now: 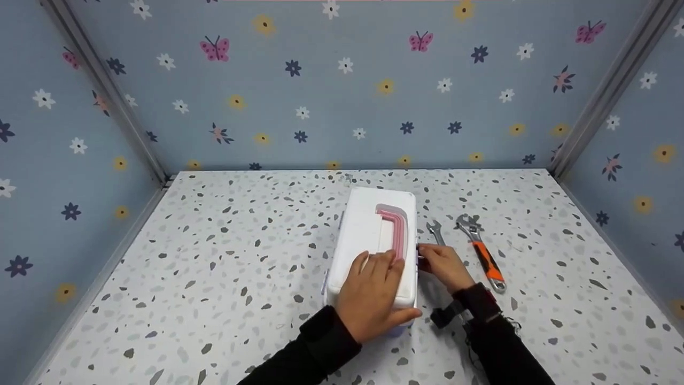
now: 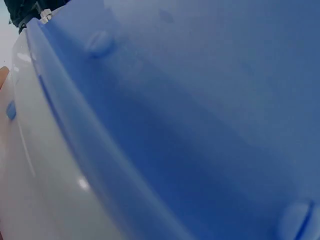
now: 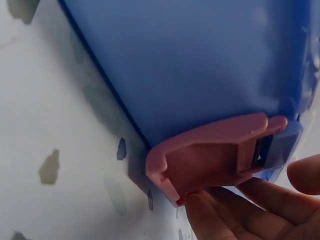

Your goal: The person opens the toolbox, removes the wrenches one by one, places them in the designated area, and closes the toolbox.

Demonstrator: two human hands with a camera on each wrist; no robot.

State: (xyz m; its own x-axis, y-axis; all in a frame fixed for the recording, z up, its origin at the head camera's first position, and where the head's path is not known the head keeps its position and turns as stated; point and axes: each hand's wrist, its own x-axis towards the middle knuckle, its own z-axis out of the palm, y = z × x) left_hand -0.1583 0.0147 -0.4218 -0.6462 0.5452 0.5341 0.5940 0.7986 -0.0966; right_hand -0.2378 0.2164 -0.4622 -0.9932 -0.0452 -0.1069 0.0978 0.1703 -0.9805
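A storage box with a white lid [image 1: 360, 214], a blue body [image 3: 190, 65] and a pink handle [image 1: 398, 232] set in the lid stands on the table. My left hand [image 1: 371, 299] rests on the near part of the lid, fingers extended, fingertips by the handle. At the box's right side, my right hand [image 1: 446, 264] holds a pink latch [image 3: 210, 145] with bent fingers. That latch stands out from the blue wall in the right wrist view, and the thumb is apart from it. The left wrist view mostly shows the blue wall [image 2: 200, 100] up close.
Right of the box lie a metal wrench [image 1: 435, 231], partly hidden by the right hand, and an adjustable wrench [image 1: 486, 262] with an orange and black grip. The speckled white table [image 1: 230, 267] is bordered by flowered panels [image 1: 331, 69] at the back and both sides.
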